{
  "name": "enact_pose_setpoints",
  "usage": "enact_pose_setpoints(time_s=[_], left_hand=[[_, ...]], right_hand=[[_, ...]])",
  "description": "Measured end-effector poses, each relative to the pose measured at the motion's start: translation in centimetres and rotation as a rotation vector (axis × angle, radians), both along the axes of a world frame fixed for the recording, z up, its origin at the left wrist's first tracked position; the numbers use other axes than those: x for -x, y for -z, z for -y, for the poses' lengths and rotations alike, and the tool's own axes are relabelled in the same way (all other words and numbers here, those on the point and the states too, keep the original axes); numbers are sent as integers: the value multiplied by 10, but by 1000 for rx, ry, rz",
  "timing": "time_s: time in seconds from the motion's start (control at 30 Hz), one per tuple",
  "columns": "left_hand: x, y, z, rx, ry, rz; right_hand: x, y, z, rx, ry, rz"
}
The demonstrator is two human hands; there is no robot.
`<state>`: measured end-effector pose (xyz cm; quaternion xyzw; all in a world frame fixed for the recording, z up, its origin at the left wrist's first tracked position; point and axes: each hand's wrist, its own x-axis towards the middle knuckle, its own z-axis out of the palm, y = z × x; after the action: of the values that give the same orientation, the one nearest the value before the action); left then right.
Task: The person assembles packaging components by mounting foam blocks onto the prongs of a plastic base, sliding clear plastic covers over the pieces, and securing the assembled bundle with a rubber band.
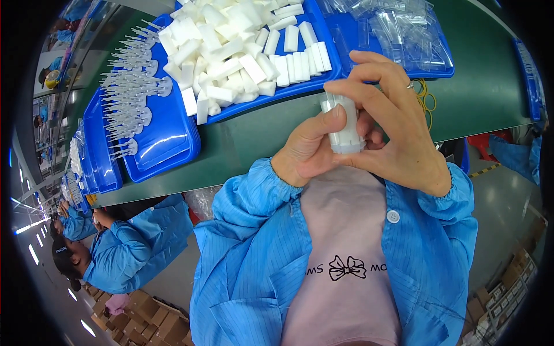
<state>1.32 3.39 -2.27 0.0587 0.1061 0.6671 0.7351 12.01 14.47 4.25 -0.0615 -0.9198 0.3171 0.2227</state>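
Observation:
Between both hands, in front of my chest, is a small clear plastic cup-like container (347,128) with something white inside. My left hand (309,144) is closed round its near left side, thumb lying along the wall. My right hand (398,124) curls about the other side, its thumb at the lower rim and its index finger close to the upper end. Its remaining fingers are partly hidden behind the container. Beyond my hands, a blue tray (262,102) holds a heap of white foam-like blocks (231,57), several standing in rows at its right.
A blue tray (167,151) at left carries rows of translucent stemmed plastic pieces (130,86). Clear plastic parts (392,32) fill another blue tray (441,69) at far right. Yellow bands (426,98) lie on the green table (479,98). A co-worker in blue (130,248) sits at left.

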Motion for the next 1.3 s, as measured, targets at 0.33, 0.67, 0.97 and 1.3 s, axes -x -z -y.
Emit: enact_pose_setpoints(time_s=[0.33,0.67,0.97,1.3], left_hand=[[0,-5,4,-19,0,160],[40,-16,26,198,-187,-106],[35,-21,39,378,-381,-210],[17,-25,33,356,-388,-770]], right_hand=[[3,-2,2,-66,-10,4],[-32,17,-47,228,294,96],[-34,49,-42,-471,468,192],[-41,43,-51,-184,451,82]])
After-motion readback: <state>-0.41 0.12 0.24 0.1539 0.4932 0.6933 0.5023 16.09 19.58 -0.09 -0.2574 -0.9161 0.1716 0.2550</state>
